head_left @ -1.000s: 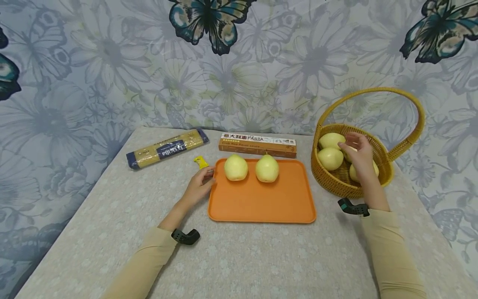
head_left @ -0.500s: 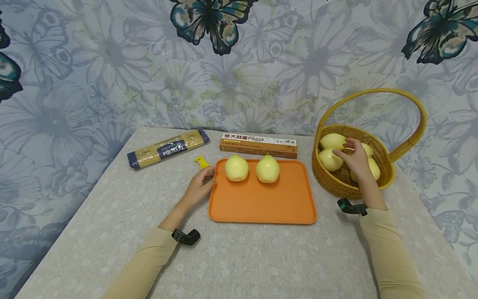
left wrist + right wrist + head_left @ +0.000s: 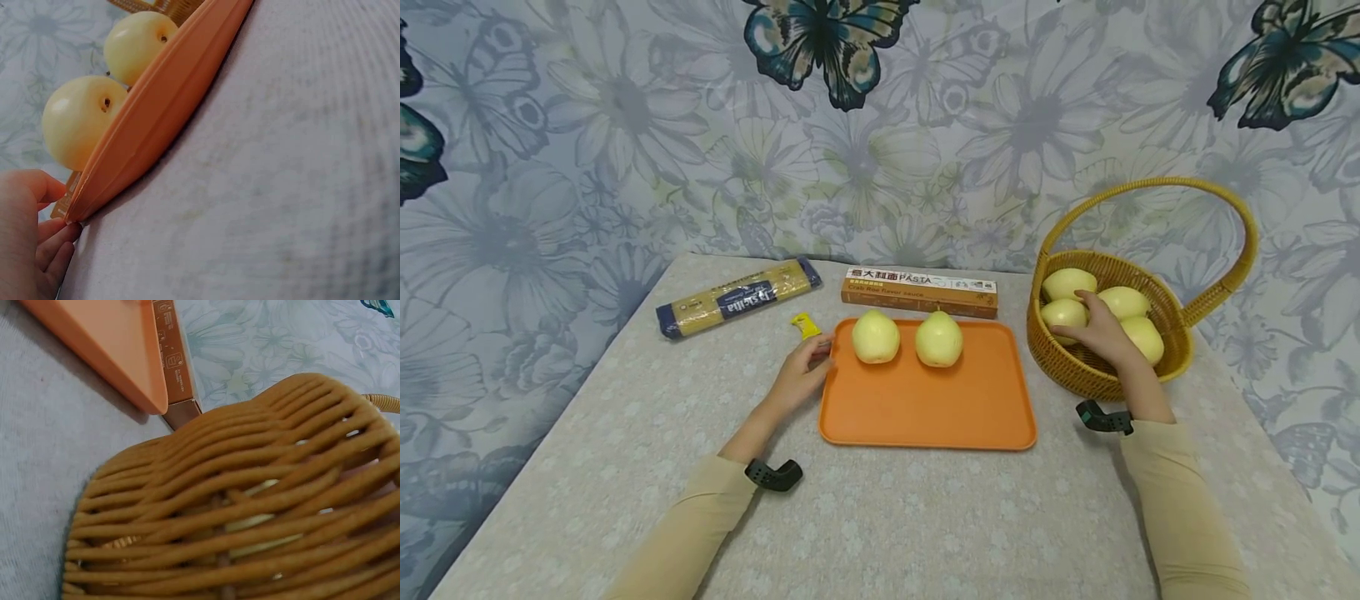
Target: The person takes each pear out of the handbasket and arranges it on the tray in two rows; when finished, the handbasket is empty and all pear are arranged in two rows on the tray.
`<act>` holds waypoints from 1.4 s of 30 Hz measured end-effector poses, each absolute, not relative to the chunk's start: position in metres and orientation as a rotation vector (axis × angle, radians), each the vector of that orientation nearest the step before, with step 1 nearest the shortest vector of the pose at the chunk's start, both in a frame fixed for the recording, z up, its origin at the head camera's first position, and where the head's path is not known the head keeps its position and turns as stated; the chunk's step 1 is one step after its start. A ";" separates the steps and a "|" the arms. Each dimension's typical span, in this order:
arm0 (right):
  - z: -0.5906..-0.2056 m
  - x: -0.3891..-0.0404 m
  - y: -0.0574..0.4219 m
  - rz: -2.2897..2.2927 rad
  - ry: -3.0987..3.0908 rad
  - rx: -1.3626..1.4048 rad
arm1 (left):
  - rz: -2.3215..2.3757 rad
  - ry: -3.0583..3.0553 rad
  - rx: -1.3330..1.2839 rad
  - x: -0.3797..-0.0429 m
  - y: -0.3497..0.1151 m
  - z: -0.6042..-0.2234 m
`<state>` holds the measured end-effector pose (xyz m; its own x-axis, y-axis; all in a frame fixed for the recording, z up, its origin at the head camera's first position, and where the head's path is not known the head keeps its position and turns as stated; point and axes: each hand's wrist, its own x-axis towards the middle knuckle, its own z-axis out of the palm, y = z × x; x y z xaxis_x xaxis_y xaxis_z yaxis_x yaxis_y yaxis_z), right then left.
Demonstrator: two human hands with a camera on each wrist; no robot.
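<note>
On the orange tray [image 3: 925, 408] stand two pale yellow-green pears [image 3: 876, 337], side by side near its back edge. My left hand [image 3: 799, 375] holds the tray's left rim; in the left wrist view its thumb and fingers [image 3: 59, 240] meet at the tray corner. At the right, my right hand [image 3: 1108, 335] reaches into a wicker basket [image 3: 1075, 379]. Its thumb and fingers lie around the front-left pear [image 3: 1064, 315]. Several other pears [image 3: 1123, 302] lie in the basket. In the right wrist view, the basket wall [image 3: 250, 487] hides most of this hand.
Behind the tray lies a brown and white pasta box [image 3: 919, 292]. A bag of spaghetti [image 3: 737, 298] lies at the back left, with a small yellow object [image 3: 805, 325] near the left hand. The basket's tall handle [image 3: 1240, 225] arches over its opening. A patterned cloth hangs behind the table.
Inside the basket, my right hand has moved left and downward, from the back pears to the front-left pear, and its fingers now lie around it. The left hand and tray have stayed put.
</note>
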<state>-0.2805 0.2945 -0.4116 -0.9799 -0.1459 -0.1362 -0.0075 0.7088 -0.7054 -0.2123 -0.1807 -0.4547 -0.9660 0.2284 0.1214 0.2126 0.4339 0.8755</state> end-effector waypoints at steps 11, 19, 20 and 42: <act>-0.413 -0.279 0.295 -1.104 2.738 -0.077 | 1.608 2.645 0.411 -0.213 -0.179 -0.455; -0.411 -0.277 0.293 -1.265 2.806 -0.073 | 1.621 2.624 0.396 -0.213 -0.180 -0.455; -0.410 -0.276 0.292 -1.315 2.813 -0.066 | 1.622 2.624 0.394 -0.213 -0.180 -0.455; -0.363 -0.250 0.261 -1.920 2.728 -0.055 | 1.643 2.606 0.406 -0.217 -0.182 -0.461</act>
